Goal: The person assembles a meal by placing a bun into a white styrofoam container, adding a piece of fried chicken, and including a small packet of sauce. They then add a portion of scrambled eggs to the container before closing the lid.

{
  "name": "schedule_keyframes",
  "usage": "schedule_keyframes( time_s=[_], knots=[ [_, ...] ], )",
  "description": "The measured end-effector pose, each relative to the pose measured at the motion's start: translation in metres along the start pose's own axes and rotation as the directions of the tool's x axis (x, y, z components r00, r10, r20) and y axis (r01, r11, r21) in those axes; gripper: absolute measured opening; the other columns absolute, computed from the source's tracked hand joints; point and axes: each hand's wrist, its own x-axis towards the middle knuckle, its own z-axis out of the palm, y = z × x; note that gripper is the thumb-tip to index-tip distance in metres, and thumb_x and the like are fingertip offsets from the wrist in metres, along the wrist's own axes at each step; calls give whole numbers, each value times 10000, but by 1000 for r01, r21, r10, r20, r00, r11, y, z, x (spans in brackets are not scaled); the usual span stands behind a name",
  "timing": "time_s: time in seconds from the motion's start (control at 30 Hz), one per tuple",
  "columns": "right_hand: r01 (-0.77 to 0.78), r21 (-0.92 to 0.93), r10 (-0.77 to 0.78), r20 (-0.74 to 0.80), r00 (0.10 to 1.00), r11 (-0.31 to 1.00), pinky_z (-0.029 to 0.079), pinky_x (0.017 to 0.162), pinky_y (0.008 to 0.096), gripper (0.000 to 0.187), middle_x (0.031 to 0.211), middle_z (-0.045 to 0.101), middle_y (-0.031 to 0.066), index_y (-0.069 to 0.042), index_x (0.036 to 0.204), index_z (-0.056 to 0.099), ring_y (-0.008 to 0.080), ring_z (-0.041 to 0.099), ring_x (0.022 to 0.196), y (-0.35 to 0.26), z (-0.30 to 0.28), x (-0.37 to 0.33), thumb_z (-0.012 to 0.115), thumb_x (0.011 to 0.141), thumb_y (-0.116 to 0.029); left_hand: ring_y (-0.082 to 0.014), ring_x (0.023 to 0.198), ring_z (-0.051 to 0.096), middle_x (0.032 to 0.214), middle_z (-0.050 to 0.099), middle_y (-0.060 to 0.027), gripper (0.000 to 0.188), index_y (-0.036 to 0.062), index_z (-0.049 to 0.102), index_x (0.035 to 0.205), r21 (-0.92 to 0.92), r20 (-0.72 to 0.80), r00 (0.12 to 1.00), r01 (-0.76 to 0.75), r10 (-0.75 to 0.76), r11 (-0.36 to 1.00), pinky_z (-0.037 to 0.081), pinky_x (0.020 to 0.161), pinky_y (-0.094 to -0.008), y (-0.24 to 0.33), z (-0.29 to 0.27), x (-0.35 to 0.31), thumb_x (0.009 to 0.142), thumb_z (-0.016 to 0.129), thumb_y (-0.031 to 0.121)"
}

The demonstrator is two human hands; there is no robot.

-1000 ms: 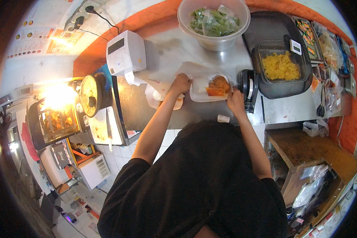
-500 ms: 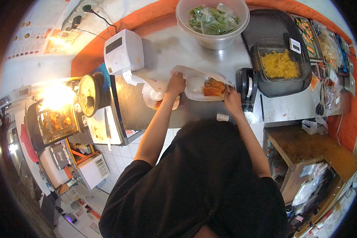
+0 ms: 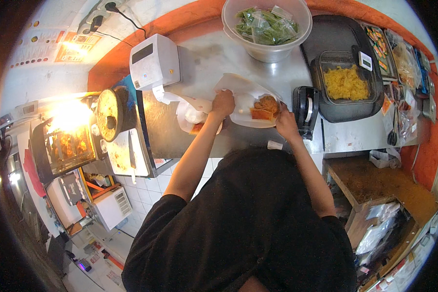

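On the metal counter lies a white paper food wrapper (image 3: 246, 85), spread around a browned, crumbly piece of food (image 3: 267, 104) and an orange-brown piece (image 3: 261, 114). My left hand (image 3: 224, 103) is closed on the wrapper's left edge. My right hand (image 3: 286, 121) pinches its right edge, beside the food. A pale mound, perhaps rice, lies inside to the left of the food. Left of my left hand is a second paper wrapper (image 3: 184, 117), partly open, with a white portion (image 3: 194, 115) and something orange in it; my forearm hides part of it.
A white label printer (image 3: 155, 61) stands at the back left. Behind the wrappers is a white tub (image 3: 267, 51) of bagged greens. A black tape dispenser (image 3: 306, 113) sits right, beside a dark tray (image 3: 326, 34) holding a container of yellow shredded food (image 3: 346, 82). A lit oven (image 3: 68, 146) is far left.
The view has shifted slightly. My hands remain on the wrapper's two edges, and its raised far flap stands a little higher and more upright.
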Motion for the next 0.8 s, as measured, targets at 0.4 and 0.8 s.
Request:
schedule_keyframes(
  time_s=[0.4, 0.8],
  knots=[
    [31, -181, 53, 441, 896, 983, 559, 743, 519, 402, 966, 697, 274, 33, 1358, 521, 457, 698, 808, -60, -91, 1, 531, 1004, -158, -434, 1024, 682, 1085, 680, -287, 327, -100, 608, 1126, -6, 72, 992, 105, -104, 994, 550, 874, -532, 43, -68, -45, 915, 606, 150],
    [116, -699, -36, 129, 991, 706, 488, 1002, 507, 503, 1287, 637, 229, -79, 1377, 569, 368, 610, 1220, -152, -105, 289, 691, 919, -248, -401, 1097, 661, 1205, 689, -221, 450, 28, 570, 1367, -551, 4, 963, -222, 268, 804, 522, 957, -479, 56, -121, -152, 967, 656, 214]
  ],
)
